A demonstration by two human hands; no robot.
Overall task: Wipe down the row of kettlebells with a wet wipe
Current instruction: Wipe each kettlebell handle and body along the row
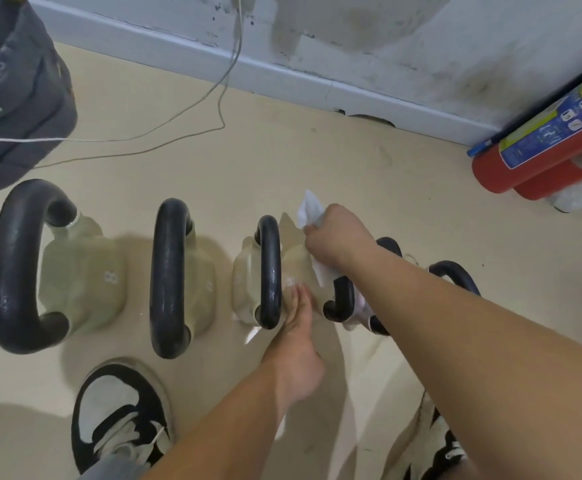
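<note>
Your right hand clamps the white wet wipe on the third pale, black-handled kettlebell, your left hand lies flat-fingered against it; the two right-hand kettlebells likely remain.

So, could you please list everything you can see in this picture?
kettlebells: at least five, black handles, three with beige bodies, in a row on the floor; the rightmost are partly hidden by the arm
wet wipe: one, white, over the third kettlebell
fire extinguishers: two, red, by the wall, far right
bag: one, dark grey, top left
cable: two strands, white, trailing across the floor
shoes: two, black and white, bottom edge
left hand: one, straight fingers touching the third kettlebell's body
right hand: one, gripping the wet wipe
</note>
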